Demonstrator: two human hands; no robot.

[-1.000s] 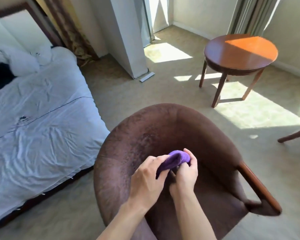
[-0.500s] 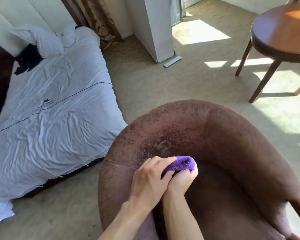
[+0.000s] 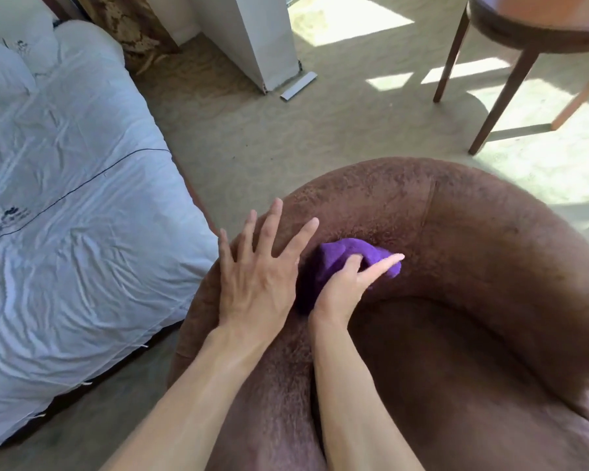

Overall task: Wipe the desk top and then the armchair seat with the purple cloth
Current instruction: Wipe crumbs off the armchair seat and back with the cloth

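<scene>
Two bare hands work over the brown armchair (image 3: pixel 473 266). The right hand (image 3: pixel 346 287) is clamped on the bunched purple cloth (image 3: pixel 340 258), thumb and curled fingers gripping it while the index finger lies stretched out over the top of the bundle. The cloth is pressed against the inner face of the chair's curved back, at its left side, just above the seat. The left hand (image 3: pixel 255 277) is just left of the cloth, palm down with its fingers (image 3: pixel 274 215) spread apart, holding nothing; it lies over the padded rim at the chair's left side, though I cannot tell for sure whether it touches. Both forearms reach in from the near edge of the view. To the left of the chair, a bed (image 3: pixel 65 185) with rumpled white bedding stands on the carpeted floor (image 3: pixel 269 141). At the far right a round wooden bench (image 3: pixel 524 28) stands on slanted legs, with patches of sunlight on the carpet around it.
</scene>
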